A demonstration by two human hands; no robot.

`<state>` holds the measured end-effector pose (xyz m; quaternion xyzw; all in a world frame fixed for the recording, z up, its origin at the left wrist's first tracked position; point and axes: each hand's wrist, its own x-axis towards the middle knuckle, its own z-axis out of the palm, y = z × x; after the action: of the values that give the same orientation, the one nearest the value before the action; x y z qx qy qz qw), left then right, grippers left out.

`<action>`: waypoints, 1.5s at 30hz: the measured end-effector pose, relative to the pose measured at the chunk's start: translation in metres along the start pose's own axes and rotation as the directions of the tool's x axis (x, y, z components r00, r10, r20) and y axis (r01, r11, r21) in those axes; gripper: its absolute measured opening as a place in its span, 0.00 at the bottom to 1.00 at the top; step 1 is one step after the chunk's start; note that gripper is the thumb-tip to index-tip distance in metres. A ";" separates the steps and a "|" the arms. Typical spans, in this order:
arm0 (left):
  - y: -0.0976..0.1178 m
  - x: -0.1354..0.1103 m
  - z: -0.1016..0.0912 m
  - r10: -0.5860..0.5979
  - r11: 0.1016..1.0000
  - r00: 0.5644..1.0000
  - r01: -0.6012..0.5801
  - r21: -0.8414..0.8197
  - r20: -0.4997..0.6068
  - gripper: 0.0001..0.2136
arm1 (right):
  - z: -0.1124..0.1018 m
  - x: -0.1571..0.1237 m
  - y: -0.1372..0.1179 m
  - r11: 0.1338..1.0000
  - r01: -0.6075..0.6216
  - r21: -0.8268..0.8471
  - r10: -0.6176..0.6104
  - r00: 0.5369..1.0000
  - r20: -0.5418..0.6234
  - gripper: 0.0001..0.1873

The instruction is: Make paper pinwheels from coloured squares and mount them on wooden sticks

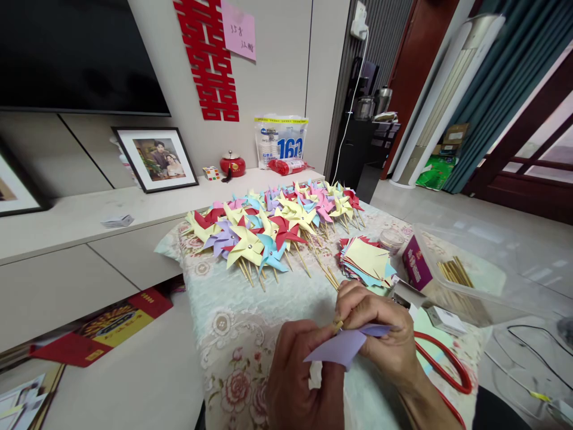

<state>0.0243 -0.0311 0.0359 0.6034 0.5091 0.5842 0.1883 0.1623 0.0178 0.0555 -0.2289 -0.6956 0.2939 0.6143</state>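
Note:
Low at the table's front, my left hand (304, 370) pinches a purple paper pinwheel (338, 349) between thumb and fingers. Its folded blades stick out on both sides of the fingers. My right hand (380, 328) is closed on the same pinwheel from the right, fingertips meeting those of the left. A small yellowish tip (339, 325), like the end of a wooden stick, shows between the fingertips; the rest is covered by the hands. Beyond them lies a crowd of finished-looking pinwheels (246, 245) in yellow, red, blue, pink and purple on thin sticks.
Right of the pinwheels lies a stack of coloured paper squares (367, 260). A clear plastic box (483, 304) holds wooden sticks (456, 272). Red-handled scissors (447, 358) lie by my right forearm, near a small white box (446, 321). The table has a floral cloth (233, 334).

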 end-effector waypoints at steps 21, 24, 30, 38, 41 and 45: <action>-0.002 0.005 -0.016 0.180 0.972 0.982 -0.187 0.140 0.064 0.12 | -0.006 -0.007 0.007 0.988 -0.080 -0.130 0.088 0.995 0.055 0.06; 0.001 0.004 -0.013 0.158 0.971 0.986 -0.165 0.171 0.054 0.11 | -0.006 -0.006 0.006 0.988 -0.075 -0.138 0.082 0.995 0.049 0.04; 0.006 0.002 -0.010 0.129 0.973 0.991 -0.133 0.191 0.035 0.12 | -0.005 -0.007 0.006 0.987 -0.069 -0.145 0.075 0.996 0.038 0.04; 0.006 -0.004 -0.005 0.134 0.972 0.991 -0.130 0.195 -0.007 0.12 | -0.004 -0.007 0.005 0.986 -0.058 -0.155 0.062 0.998 0.022 0.04; 0.006 -0.005 -0.003 0.123 0.976 0.992 -0.118 0.181 -0.014 0.11 | -0.004 -0.007 0.003 0.983 -0.075 -0.166 0.079 0.997 0.015 0.04; 0.007 -0.004 -0.001 0.081 0.987 0.997 -0.081 0.137 0.008 0.10 | -0.007 -0.006 0.002 0.979 -0.099 -0.176 0.106 0.994 0.028 0.09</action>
<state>0.0271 -0.0374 0.0397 0.6358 0.5228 0.5544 0.1230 0.1696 0.0159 0.0498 -0.3119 -0.7171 0.2674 0.5630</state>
